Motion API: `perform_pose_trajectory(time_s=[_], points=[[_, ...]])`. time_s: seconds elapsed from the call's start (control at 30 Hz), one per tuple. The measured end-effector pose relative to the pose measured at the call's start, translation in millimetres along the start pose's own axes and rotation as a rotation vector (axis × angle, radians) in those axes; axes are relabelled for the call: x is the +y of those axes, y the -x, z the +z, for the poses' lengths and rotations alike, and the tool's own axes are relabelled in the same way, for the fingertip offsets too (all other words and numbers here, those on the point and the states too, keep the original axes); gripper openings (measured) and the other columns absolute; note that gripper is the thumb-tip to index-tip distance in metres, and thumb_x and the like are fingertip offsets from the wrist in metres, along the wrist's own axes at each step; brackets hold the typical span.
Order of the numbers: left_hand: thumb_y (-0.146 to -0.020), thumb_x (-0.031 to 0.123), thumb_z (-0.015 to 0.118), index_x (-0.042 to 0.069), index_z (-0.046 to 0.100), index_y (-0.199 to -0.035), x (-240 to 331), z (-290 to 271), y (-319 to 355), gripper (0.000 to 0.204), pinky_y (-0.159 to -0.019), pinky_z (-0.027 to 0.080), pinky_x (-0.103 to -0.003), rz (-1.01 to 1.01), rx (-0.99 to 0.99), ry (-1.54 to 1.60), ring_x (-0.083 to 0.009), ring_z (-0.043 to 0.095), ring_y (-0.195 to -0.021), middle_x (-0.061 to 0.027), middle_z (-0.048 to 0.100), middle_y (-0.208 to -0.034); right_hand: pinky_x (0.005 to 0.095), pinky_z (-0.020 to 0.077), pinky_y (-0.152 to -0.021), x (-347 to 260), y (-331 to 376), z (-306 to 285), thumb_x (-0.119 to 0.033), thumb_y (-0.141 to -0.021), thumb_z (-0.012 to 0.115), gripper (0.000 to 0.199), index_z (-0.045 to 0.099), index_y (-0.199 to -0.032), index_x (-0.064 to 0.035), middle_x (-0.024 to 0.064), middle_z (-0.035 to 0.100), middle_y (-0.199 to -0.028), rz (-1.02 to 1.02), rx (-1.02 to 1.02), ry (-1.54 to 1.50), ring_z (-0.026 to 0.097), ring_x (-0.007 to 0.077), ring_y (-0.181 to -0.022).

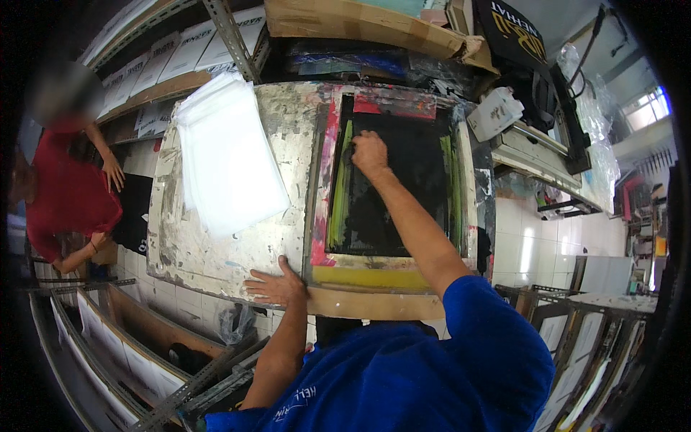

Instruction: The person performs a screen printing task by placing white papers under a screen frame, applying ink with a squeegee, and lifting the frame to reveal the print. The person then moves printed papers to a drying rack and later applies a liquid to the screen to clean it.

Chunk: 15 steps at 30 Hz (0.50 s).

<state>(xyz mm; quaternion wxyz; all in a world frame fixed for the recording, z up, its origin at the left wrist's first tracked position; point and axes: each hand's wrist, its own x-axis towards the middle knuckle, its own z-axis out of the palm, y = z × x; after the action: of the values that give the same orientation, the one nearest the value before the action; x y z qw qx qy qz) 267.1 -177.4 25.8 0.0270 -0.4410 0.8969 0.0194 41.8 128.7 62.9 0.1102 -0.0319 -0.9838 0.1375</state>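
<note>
A screen-printing frame point(466, 169) lies on the paint-stained table point(288, 129) before me, its inside mostly dark with black. Yellow-green bands point(338, 194) run down its sides, and pink-red patches show on its left and far borders. My right hand point(371, 153) is over the far left part of the dark area, fingers curled; whatever they hold, if anything, is hidden. At the table's near edge, left of the frame, my left hand point(277, 286) lies flat with fingers spread. A fanned stack of white translucent sheets point(227, 162) rests on the table's left half.
Another person in a red top point(72, 191) stands at the left by a black cloth point(134, 216). Metal shelving point(230, 36) with white packages is behind them. A white container point(495, 114) stands beyond the frame's far right corner. Racks point(129, 338) flank me at lower left and right.
</note>
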Motion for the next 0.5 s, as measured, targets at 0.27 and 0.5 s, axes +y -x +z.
perform_pose_trajectory(time_s=[0.27, 0.5], points=[[-0.083, 0.063, 0.062, 0.001, 0.018, -0.158, -25, -3, 0, 0.106, -0.119, 0.014, -0.058, 0.838, -0.037, 0.421, -0.0419, 0.019, -0.149, -0.0285, 0.025, -0.158, 0.046, 0.057, -0.086, 147, 56, -49, -0.016, -0.077, 0.073, 0.022, 0.075, -0.094, -0.0035, 0.0186, 0.066, -0.11, 0.49, 0.07, 0.2, 0.065, 0.035, -0.105], [-0.077, 0.02, 0.082, -0.003, 0.028, -0.154, 2, -33, 51, 0.097, -0.097, 0.047, -0.042, 0.924, -0.669, 1.177, -0.037, 0.061, -0.111, -0.0197, 0.065, -0.118, 0.0431, 0.0466, -0.106, -22, 74, -9, -0.009, -0.071, 0.073, 0.041, 0.076, -0.112, -0.0164, 0.0229, 0.055, -0.135, 0.026, -0.065, -0.095, 0.055, 0.0362, -0.124]])
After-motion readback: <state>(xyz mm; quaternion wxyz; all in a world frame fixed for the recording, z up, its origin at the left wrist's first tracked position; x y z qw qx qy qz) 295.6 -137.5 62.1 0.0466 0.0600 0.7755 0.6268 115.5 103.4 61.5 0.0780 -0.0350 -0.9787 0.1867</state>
